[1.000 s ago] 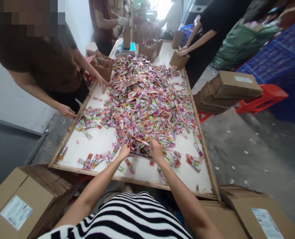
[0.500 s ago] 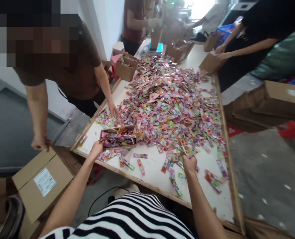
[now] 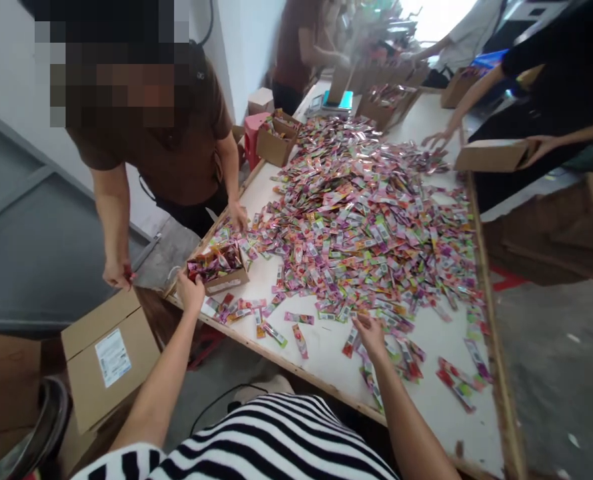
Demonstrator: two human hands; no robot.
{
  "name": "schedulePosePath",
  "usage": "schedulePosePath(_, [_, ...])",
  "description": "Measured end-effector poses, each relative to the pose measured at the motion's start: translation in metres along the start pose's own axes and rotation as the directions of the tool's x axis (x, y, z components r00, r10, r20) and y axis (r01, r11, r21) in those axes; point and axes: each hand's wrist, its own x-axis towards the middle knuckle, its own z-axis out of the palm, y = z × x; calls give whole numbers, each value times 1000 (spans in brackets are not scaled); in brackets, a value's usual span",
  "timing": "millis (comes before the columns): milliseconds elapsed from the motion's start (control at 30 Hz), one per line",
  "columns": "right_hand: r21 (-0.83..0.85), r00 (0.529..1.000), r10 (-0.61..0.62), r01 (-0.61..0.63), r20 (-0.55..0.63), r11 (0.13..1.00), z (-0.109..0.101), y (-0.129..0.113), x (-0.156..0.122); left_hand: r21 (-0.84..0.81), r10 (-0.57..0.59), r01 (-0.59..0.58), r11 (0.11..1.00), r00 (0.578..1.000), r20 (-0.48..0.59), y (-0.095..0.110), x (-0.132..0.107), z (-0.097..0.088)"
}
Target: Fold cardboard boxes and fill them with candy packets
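Observation:
My left hand (image 3: 190,292) grips the near end of a small brown cardboard box (image 3: 217,269) filled with colourful sachets, at the table's near left edge. My right hand (image 3: 370,333) rests with fingers spread on loose sachets at the near edge of the big pile of colourful sachets (image 3: 361,207). The pile covers most of the white table (image 3: 326,353), which has a wooden rim.
A person in a brown shirt (image 3: 176,153) leans over the left edge, one hand (image 3: 237,217) on sachets. Across the table another person's hand (image 3: 539,148) holds a brown box (image 3: 491,155). Cardboard cartons (image 3: 109,357) stand by my left; stacked flat boxes (image 3: 551,233) lie at right.
My left hand has drawn the filled box leftward to the table's edge. My right hand has opened and settled on loose sachets. The camera has swung left.

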Motion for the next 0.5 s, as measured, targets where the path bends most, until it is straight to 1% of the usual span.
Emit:
schedulePosePath(33, [14, 1000, 25, -25, 11, 1000, -10, 9, -11, -4, 79, -79, 997, 996, -42, 5, -11, 3])
schedulePosePath(67, [18, 999, 41, -41, 1, 999, -23, 18, -24, -12, 190, -192, 981, 979, -71, 13, -26, 9])
schedulePosePath(100, [9, 998, 50, -50, -30, 999, -39, 27, -40, -34, 329, -332, 943, 942, -72, 23, -43, 17])
schedulePosePath(133, [-7, 996, 56, -57, -75, 998, -57, 36, -58, -74, 463, -465, 882, 885, -43, 34, -64, 28])
schedulePosePath(167, [-22, 990, 58, -62, -130, 998, -77, 44, -78, -137, 588, -580, 803, 809, 22, 46, -87, 41])
schedulePosePath(200, [-36, 979, 57, -65, -195, 997, -99, 51, -100, -222, 691, -660, 718, 715, 108, 58, -113, 56])
schedulePosePath(233, [-48, 961, 58, -74, -270, 996, -123, 60, -122, -321, 776, -708, 629, 598, 202, 70, -141, 70])
schedulePosePath(267, [-52, 933, 71, -96, -354, 994, -148, 69, -144, -426, 840, -725, 542, 458, 290, 81, -170, 84])
schedulePosePath(300, [-47, 889, 104, -139, -446, 989, -175, 80, -167, -524, 881, -715, 463, 306, 360, 91, -199, 97])
schedulePosePath(333, [-30, 827, 161, -210, -539, 977, -202, 93, -190, -612, 899, -687, 393, 148, 411, 101, -227, 110])
schedulePosePath(367, [-1, 743, 236, -303, -626, 953, -229, 108, -215, -685, 896, -647, 335, -5, 443, 109, -253, 121])
schedulePosePath(400, [42, 640, 318, -407, -699, 912, -253, 125, -240, -742, 876, -603, 293, -143, 462, 118, -279, 132])
schedulePosePath(433, [99, 526, 401, -511, -750, 854, -275, 143, -266, -785, 843, -559, 267, -258, 471, 126, -304, 141])
schedulePosePath(467, [164, 412, 474, -595, -779, 787, -293, 161, -291, -816, 806, -518, 257, -351, 477, 135, -328, 151])
schedulePosePath(500, [225, 315, 529, -653, -788, 723, -306, 179, -314, -835, 768, -484, 261, -421, 483, 145, -352, 160])
